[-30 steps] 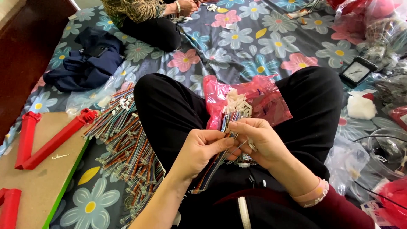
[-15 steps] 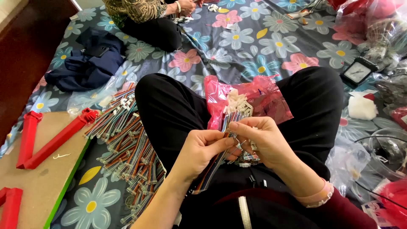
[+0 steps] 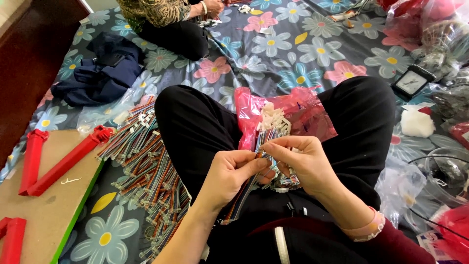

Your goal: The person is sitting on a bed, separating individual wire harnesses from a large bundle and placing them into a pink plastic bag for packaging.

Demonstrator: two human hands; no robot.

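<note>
Flowered cloth (image 3: pixel 293 54) covers the floor where the person sits cross-legged in black trousers. Over the lap, the left hand (image 3: pixel 229 176) is clenched around a bundle of coloured wires (image 3: pixel 244 198) that runs down between the knees, thumb and forefinger pressing its upper end. The right hand (image 3: pixel 298 164) meets it from the other side, fingertips pinching the same wires just below their white plugs (image 3: pixel 271 120). Behind the hands a pink bag (image 3: pixel 312 115) lies across the right thigh, touching the wire tips. To the left of the left knee a big pile of like wires (image 3: pixel 146 171) spreads over the cloth, beside a brown board (image 3: pixel 44 210) with red bars (image 3: pixel 63 159) on it. Farther off, another person (image 3: pixel 166 19) sits near a dark blue garment (image 3: pixel 100 73). Clear bags (image 3: pixel 405 183) lie at the right, near a small black scale (image 3: pixel 412 82).
</note>
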